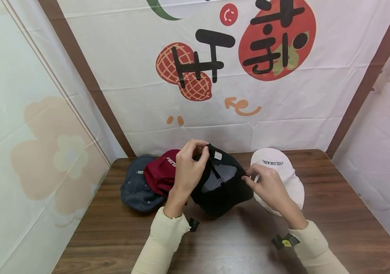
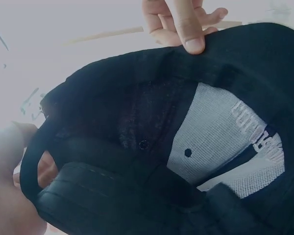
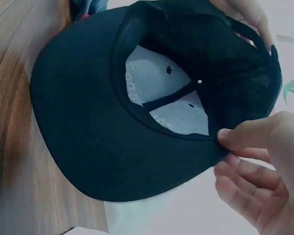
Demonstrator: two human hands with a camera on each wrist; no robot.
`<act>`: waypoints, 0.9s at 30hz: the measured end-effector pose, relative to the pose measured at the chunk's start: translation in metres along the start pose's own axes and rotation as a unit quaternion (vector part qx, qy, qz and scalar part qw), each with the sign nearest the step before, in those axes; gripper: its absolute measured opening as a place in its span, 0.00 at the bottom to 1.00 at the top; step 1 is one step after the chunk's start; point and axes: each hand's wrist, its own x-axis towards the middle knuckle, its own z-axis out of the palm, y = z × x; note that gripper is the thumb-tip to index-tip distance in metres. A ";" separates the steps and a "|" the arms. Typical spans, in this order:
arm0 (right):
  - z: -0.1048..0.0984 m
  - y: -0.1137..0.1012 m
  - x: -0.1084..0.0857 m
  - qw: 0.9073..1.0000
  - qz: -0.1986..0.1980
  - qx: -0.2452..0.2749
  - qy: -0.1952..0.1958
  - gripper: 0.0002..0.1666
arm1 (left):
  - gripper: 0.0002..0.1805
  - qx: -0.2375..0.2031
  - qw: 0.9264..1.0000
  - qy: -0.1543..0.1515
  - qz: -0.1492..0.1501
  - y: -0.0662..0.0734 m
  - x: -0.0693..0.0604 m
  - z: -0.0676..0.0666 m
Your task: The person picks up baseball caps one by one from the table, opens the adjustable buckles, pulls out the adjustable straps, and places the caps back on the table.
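Both hands hold a black baseball cap (image 1: 222, 199), tilted so its inside faces me, with a white label and pale mesh backing visible. My left hand (image 1: 189, 169) grips the back edge; in the left wrist view, this is by the strap opening, where the hand (image 2: 12, 181) is partly cut off. My right hand (image 1: 267, 184) pinches the opposite edge between thumb and fingers. From the right wrist view, that pinch lies where the brim (image 3: 83, 117) meets the crown. Behind the right hand is a white cap (image 1: 277, 163) lettered COLORADO.
Left of the black cap, a dark red cap (image 1: 159, 173) overlaps a navy cap (image 1: 136, 196) on the brown wooden table (image 1: 112, 243). A printed white cloth (image 1: 140, 110) hangs behind the table, with more cloth on both sides.
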 end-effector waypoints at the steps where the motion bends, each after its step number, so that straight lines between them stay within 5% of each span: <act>1: 0.000 0.000 0.001 1.000 -0.004 -0.002 0.007 0.11 | 0.05 -0.002 1.000 0.000 0.002 0.000 0.000 0.000; 27: 0.008 0.020 0.010 0.996 0.007 -0.046 0.079 0.12 | 0.06 -0.032 0.999 -0.009 0.033 0.004 -0.003 0.017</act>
